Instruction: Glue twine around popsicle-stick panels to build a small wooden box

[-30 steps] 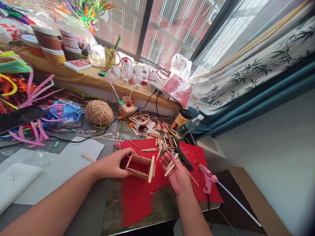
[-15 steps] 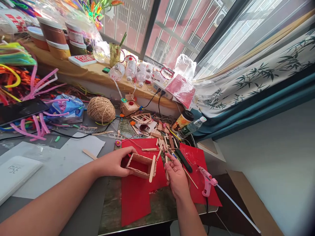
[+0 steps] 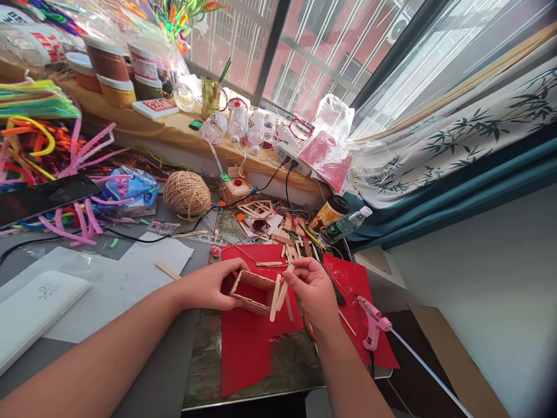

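My left hand (image 3: 208,286) is closed on a small open box of popsicle sticks (image 3: 255,291), gripping its left side above a red sheet (image 3: 250,342). Fingers of my right hand (image 3: 313,290) pinch a few loose popsicle sticks (image 3: 283,294) and hold them against the box's right side, where one stick stands upright. A heap of more sticks (image 3: 292,247) lies just behind the hands.
A pink glue gun (image 3: 372,322) lies on the red sheet at the right, near the table edge. A ball of twine (image 3: 187,194), pipe cleaners (image 3: 52,151), a phone (image 3: 41,197), a white box (image 3: 37,307), a bottle (image 3: 343,226) and a cup (image 3: 329,212) stand around.
My right hand closed from an open palm onto the loose sticks, then moved left and up to the box's right side. The left hand kept its hold on the box.
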The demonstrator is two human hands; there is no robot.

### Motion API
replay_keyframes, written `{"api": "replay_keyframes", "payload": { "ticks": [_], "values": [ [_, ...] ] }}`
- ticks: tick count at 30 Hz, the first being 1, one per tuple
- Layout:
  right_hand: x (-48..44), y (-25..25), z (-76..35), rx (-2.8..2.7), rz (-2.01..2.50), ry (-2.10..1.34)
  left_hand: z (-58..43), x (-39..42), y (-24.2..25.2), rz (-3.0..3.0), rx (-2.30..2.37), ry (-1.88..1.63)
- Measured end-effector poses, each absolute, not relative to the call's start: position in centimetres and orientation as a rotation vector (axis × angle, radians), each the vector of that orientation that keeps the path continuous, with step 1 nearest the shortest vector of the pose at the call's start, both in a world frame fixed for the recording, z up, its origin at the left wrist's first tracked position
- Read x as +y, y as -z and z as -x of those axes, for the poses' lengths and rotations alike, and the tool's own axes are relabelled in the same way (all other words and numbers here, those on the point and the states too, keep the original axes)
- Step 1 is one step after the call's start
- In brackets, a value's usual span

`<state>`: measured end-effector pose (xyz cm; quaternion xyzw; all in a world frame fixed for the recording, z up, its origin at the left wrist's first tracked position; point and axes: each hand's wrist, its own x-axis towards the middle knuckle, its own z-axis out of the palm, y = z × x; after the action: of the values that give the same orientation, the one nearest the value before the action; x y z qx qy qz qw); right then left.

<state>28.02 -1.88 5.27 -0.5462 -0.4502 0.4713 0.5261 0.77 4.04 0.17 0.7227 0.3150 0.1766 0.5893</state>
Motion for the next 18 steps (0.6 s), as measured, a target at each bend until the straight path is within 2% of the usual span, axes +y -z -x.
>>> {"api": "replay_keyframes", "payload": {
  "ticks": [6, 18],
  "values": [
    [0.4, -5.8, -27.0, -1.161, 1.293, -1.168, -0.9, 4.0, -0.6, -1.689, 0.704, -0.435],
    [-0.4, -3.7, -25.9, -1.118, 1.299, -1.134, -0.8, 4.0, -0.8, -1.741, 0.759, -0.451]
  ]
}}
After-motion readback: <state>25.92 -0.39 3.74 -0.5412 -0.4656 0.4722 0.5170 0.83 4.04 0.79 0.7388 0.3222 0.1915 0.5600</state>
